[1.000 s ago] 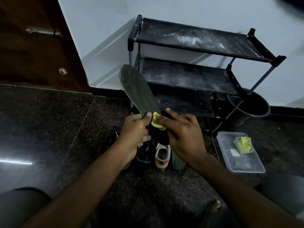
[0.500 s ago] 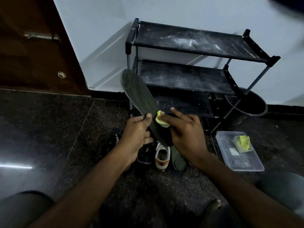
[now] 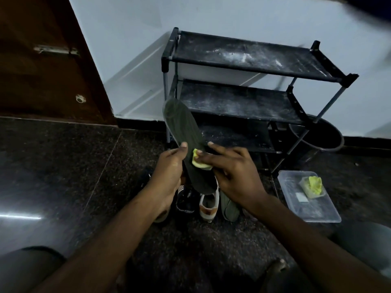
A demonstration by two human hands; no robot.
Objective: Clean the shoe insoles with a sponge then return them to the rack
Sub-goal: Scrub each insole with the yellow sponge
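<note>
Sponge (image 3: 200,163) mostly under right hand (image 3: 234,176) — shoes (image 3: 208,205) partly behind left hand (image 3: 169,168), insole (image 3: 182,123); bucket (image 3: 325,134) half behind rack (image 3: 243,60).

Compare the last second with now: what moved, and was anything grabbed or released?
The right hand appears to have nudged the small yellow-green sponge slightly toward the toe of the long dark green insole, a short rubbing stroke. Nothing was grabbed or released. The left hand still grips the insole toe-up. The black shoe rack and clear plastic container stayed put.

Dark green insole (image 3: 183,127), yellow-green sponge (image 3: 198,161), black rack (image 3: 249,60) dusted white, black speckled floor (image 3: 63,166)
</note>
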